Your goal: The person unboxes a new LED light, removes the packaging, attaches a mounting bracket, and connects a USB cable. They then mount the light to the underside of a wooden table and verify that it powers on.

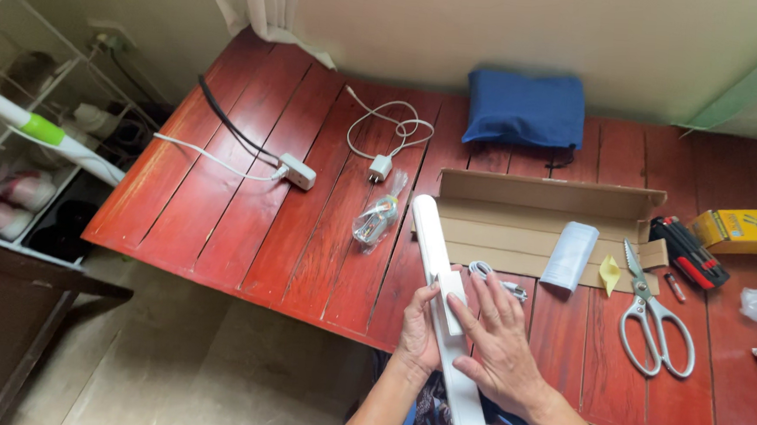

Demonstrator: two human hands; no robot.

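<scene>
A long white bar-shaped device runs from the middle of the red wooden platform down toward me. My left hand grips the bar from its left side. My right hand lies flat over it, fingers pressing a small white rectangular piece on the bar. A coiled white cable lies just beyond my right fingers.
An open cardboard box holds a folded white leaflet. Scissors, a screwdriver set and a yellow box lie right. A clear plastic bag, white charger, power strip and blue cushion sit farther back.
</scene>
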